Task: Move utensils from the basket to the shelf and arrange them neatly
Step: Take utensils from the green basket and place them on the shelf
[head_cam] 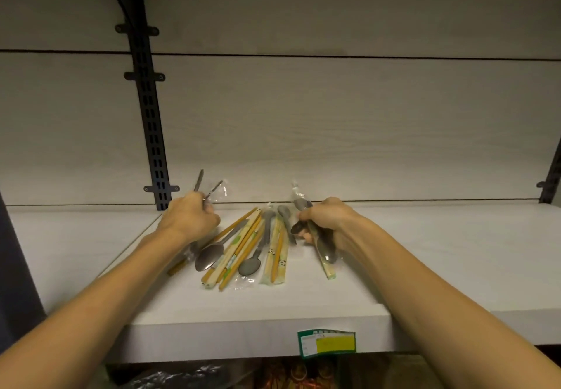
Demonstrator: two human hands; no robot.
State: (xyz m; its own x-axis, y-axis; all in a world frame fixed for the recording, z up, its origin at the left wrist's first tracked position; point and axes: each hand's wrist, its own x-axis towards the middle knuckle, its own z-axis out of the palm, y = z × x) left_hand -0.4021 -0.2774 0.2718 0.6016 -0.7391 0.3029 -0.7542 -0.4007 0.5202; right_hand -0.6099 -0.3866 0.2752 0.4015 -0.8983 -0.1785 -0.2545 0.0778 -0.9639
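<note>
A loose pile of utensils [246, 249] lies on the white shelf [212, 306]: wrapped wooden chopsticks [274, 262], bare wooden chopsticks, a metal spoon [209, 256] and a grey spoon [250, 265]. My left hand [189, 220] is at the pile's left and grips a bundle of metal utensils in clear wrap, whose handles stick up behind the fist. To the right of the pile, my right hand [326, 226] holds several spoons and a wrapped chopstick pair; their bowls hang below the fist.
A black slotted upright [150, 121] runs up the back panel behind my left hand. A green and yellow price label [329, 342] sits on the shelf's front edge. Dark goods lie on the level below. No basket is in view.
</note>
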